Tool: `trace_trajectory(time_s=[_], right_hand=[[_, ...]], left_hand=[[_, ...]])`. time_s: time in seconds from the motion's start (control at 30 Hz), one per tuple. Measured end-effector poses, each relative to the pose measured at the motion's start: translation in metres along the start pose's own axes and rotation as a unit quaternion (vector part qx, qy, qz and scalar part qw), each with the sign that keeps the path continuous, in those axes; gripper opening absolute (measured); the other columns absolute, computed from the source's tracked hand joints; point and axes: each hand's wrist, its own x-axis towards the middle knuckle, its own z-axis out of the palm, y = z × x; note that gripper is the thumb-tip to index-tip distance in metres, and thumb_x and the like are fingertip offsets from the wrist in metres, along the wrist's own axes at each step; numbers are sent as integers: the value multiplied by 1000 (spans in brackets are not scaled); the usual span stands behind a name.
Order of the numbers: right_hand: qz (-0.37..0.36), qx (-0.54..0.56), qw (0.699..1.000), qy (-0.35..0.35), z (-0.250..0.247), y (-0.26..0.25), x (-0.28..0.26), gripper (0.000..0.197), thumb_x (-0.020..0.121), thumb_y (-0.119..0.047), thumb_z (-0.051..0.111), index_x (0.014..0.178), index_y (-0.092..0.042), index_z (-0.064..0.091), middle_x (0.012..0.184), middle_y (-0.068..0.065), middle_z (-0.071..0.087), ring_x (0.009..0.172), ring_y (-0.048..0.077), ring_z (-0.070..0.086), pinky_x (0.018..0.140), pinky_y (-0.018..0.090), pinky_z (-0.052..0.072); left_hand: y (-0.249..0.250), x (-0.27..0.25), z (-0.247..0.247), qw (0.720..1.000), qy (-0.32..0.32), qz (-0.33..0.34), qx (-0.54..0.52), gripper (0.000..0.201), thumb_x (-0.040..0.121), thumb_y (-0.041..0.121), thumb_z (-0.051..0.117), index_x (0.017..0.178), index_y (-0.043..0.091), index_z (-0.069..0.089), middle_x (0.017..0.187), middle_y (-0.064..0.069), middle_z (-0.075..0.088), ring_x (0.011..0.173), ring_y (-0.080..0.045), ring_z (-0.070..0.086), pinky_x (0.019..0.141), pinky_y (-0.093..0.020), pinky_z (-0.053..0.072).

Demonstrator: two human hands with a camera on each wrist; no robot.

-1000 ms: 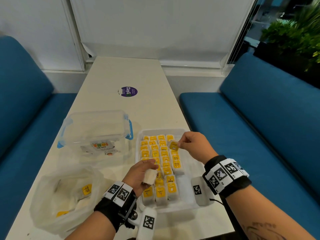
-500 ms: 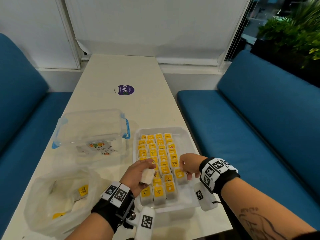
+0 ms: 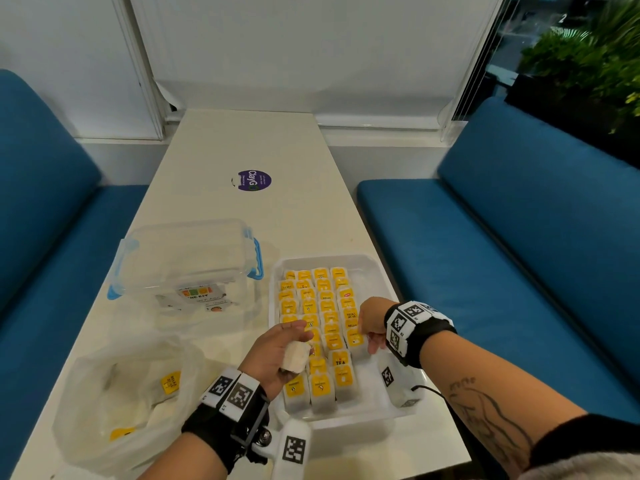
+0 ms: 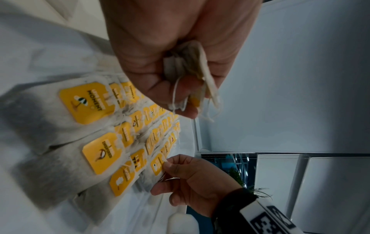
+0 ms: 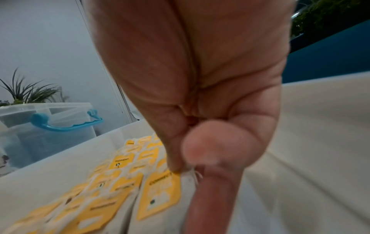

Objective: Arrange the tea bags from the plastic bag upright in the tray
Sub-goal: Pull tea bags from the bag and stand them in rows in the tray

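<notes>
Since a second ago the right hand [image 3: 372, 322] has dropped from the tray's [image 3: 277, 344] far rows to its near right column, pinching a yellow-tagged tea bag [image 3: 355, 337] upright there. Left wrist view: the left hand [image 4: 170, 52] clutches bunched tea bags [image 4: 190, 66]. Right wrist view: a clear box [image 5: 46, 125] stands beyond.

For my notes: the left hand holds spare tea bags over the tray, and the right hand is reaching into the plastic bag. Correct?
Not quite. The right hand is at the tray, pinching a tea bag there, as the right wrist view shows. The rest holds.
</notes>
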Motion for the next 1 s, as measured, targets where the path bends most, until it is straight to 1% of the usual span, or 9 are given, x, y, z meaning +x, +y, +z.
trace_trajectory(time_s=[0.03, 0.1, 0.23, 0.3, 0.43, 0.63, 0.8, 0.9, 1.0], right_hand=[[-8, 9, 999, 31, 2, 3, 5, 23, 87, -5, 58, 66, -12, 51, 64, 7, 66, 37, 9, 60, 45, 19, 53], [-15, 16, 998, 52, 2, 7, 11, 25, 85, -3, 58, 65, -14, 49, 69, 6, 61, 41, 10, 62, 38, 17, 48], [-5, 0, 999, 46, 1, -3, 4, 30, 86, -11, 62, 64, -14, 42, 105, 14, 65, 93, 26, 68, 72, 30, 58], [9, -26, 998, 56, -6, -4, -1, 34, 91, -18, 60, 65, -11, 38, 122, 16, 60, 110, 29, 61, 64, 28, 48], [-22, 116, 988, 102, -28, -3, -26, 17, 92, -21, 57, 91, -5, 50, 79, 7, 61, 62, 17, 61, 48, 24, 45], [-216, 176, 956, 91, -19, -19, -72, 12, 85, -14, 66, 86, -16, 54, 64, -2, 60, 49, 6, 57, 38, 17, 39], [-336, 121, 929, 100, 11, -36, -77, 39, 73, 2, 69, 101, -24, 63, 73, -10, 54, 60, 3, 51, 59, 18, 45], [-348, 105, 922, 131, 20, -37, -73, 26, 75, -5, 73, 99, -15, 70, 83, 3, 61, 72, 17, 55, 73, 31, 51], [-346, 126, 917, 152, 19, -33, -73, 16, 78, -10, 73, 94, -6, 72, 76, -8, 53, 69, 9, 51, 72, 26, 48]], left_hand=[[0, 0, 0, 1000, -1, 0, 1, 13, 87, 10, 57, 99, 14, 61, 84, -4, 66, 64, -17, 60, 40, -17, 41], [-1, -1, 0, 1000, -2, -1, 0, 12, 88, 11, 57, 98, 14, 61, 84, -4, 67, 62, -17, 61, 40, -17, 41], [-1, -2, 0, 1000, -10, -6, -2, 12, 88, 12, 57, 99, 15, 61, 84, -4, 67, 58, -14, 64, 42, -18, 42], [1, -4, 2, 1000, -17, -1, 2, 15, 86, 8, 60, 99, 15, 61, 84, -4, 67, 60, -14, 63, 42, -17, 42], [4, -3, 6, 999, -29, 6, -16, 14, 86, 6, 60, 98, 14, 61, 86, -6, 66, 57, -13, 64, 42, -18, 44], [7, 2, 16, 995, -28, -7, -97, 15, 92, 23, 54, 98, 11, 60, 84, -8, 64, 54, -14, 61, 38, -18, 42], [4, 7, 16, 994, -28, -15, -105, 30, 96, 36, 45, 93, 12, 62, 67, -7, 63, 45, -13, 52, 36, -17, 41], [1, 5, 16, 995, -33, -25, -95, 34, 97, 36, 41, 89, 9, 60, 70, -8, 56, 38, -11, 48, 34, -16, 39], [-1, 2, 16, 994, -47, -42, -88, 37, 97, 39, 40, 87, 9, 59, 61, -8, 52, 37, -11, 49, 33, -15, 39]])
